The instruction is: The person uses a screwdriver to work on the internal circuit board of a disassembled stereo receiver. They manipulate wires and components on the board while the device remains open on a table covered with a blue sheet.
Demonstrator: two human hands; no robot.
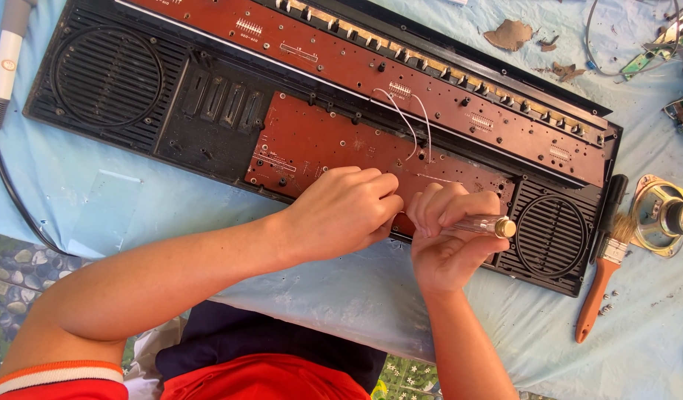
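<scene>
On the blue cloth [75,185], we note our right hand [449,237] clenched around a screwdriver [490,224], over the red circuit board [319,144] of the opened radio [208,111]. Our left hand [341,211], fingers curled together, rests on that board.

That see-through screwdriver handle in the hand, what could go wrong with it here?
The right hand grips the clear-handled screwdriver low over the reddish-brown circuit board; its tip is hidden, so a slip might scratch the board. The left hand sits right beside it and could get poked. The thin white wires just above might get snagged.
</scene>
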